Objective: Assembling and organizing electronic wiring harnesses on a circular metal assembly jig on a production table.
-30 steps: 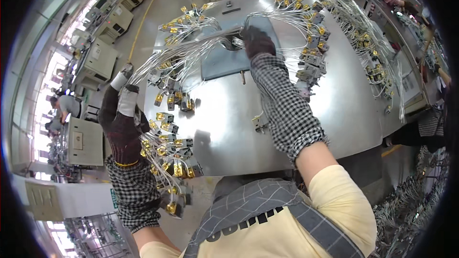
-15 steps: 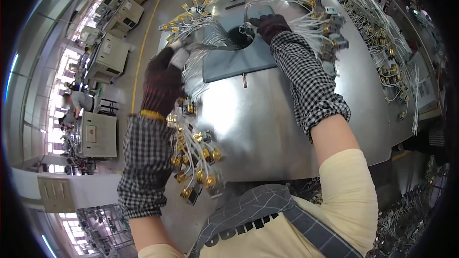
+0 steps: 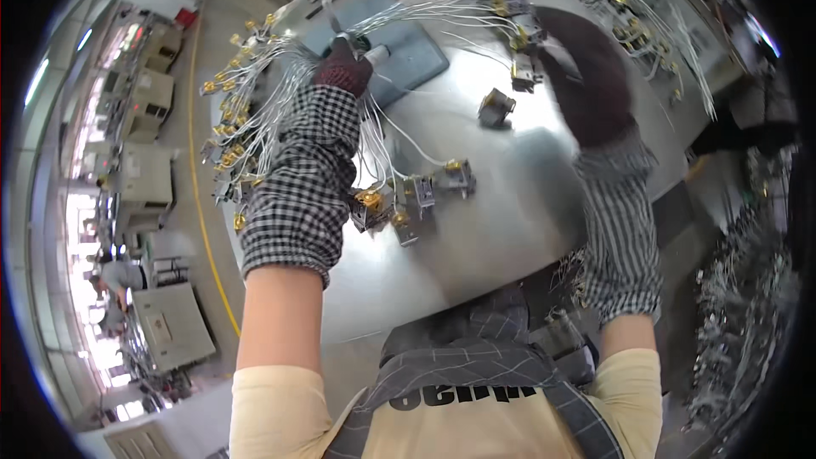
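My left hand (image 3: 347, 70), in a dark red glove with pale fingertips, is closed around the gathered middle of a white wire bundle (image 3: 425, 8) over a blue-grey plate (image 3: 418, 55). The wires fan out from there in an arc. Their ends carry gold-coloured parts and dark block connectors (image 3: 523, 76). My right hand (image 3: 591, 76), gloved alike, is smeared by motion beside the right-hand connectors; whether it grips anything is unclear. A dark block connector (image 3: 495, 108) rests between the hands. More grey connectors (image 3: 421, 191) lie nearer me, right of my left sleeve.
All this lies on a shiny steel table (image 3: 459, 246). Another heap of wire harnesses (image 3: 629, 21) lies at the far right. Harnesses hang in a mass at the lower right (image 3: 739, 314). Beyond a yellow floor line (image 3: 204, 229), a person (image 3: 119, 276) is beside a pale cabinet (image 3: 174, 323).
My left hand has moved from the left wires to the bundle's middle. My right hand has left the middle for the right-hand connectors. Wires and plate appear shifted leftward as the view turned.
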Demonstrator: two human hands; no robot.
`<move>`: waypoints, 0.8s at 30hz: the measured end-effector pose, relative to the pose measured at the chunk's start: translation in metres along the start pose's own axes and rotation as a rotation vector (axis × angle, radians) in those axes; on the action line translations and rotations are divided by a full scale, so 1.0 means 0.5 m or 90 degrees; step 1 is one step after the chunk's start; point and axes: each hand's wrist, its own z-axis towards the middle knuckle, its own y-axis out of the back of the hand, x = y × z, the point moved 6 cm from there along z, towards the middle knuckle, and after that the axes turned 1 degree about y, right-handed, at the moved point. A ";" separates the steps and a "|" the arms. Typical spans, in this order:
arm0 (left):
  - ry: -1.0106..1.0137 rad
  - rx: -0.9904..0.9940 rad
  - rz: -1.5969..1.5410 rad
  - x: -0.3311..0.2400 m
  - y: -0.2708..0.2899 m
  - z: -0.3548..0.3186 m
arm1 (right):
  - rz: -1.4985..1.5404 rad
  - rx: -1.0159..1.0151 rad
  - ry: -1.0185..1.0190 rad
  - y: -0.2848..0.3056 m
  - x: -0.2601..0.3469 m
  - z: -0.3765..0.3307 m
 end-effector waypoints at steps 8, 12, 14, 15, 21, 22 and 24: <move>-0.715 0.082 -0.066 -0.249 0.100 -0.473 | -0.578 0.464 -0.936 0.297 -0.056 -0.953; -0.986 0.176 0.015 -0.232 -0.076 -0.728 | -0.413 0.651 -1.153 0.210 0.195 -1.326; -0.912 0.116 0.169 -0.196 -0.190 -0.720 | -0.271 0.841 -1.073 0.116 0.313 -1.419; -0.896 0.077 0.169 -0.185 -0.220 -0.699 | -0.208 0.936 -1.006 0.068 0.374 -1.444; -0.867 -0.030 0.290 -0.121 -0.308 -0.684 | -0.148 0.973 -1.017 0.022 0.456 -1.783; -0.820 -0.055 0.309 -0.102 -0.309 -0.671 | -0.235 0.810 -1.172 0.055 0.435 -1.880; -0.593 -0.072 0.394 -0.040 -0.249 -0.613 | -0.246 0.859 -1.065 -0.067 0.331 -1.855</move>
